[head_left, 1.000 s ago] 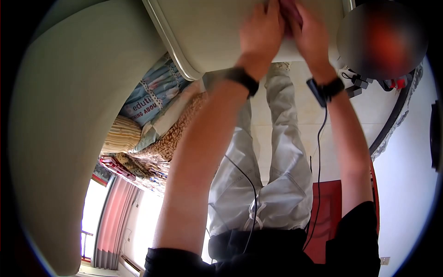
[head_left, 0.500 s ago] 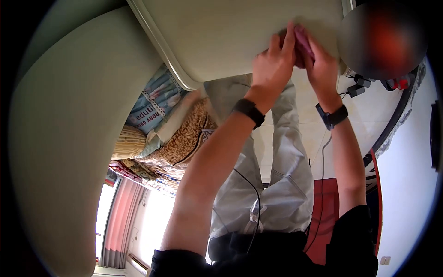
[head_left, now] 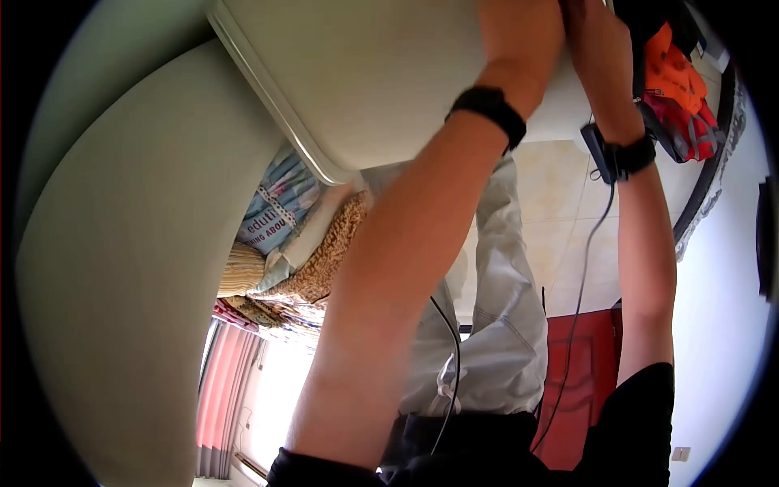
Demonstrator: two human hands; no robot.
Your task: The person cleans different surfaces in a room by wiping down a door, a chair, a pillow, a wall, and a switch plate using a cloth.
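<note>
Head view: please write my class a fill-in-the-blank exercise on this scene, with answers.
1. The left hand and right hand are cut off by the picture's ____ edge.
2. The strap on the left wrist is coloured ____.
3. A thin cable hangs from the device on the ____ wrist.
4. The panelled door is coloured ____.

Missing words: top; black; right; red.

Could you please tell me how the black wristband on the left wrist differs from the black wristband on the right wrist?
The left black wristband slants down rightward in view; the right black wristband sits nearer level. The right one carries a dark rectangular box trailing a thin dark cable; the left one shows no such box. Both wrap around bare wrists.
</note>
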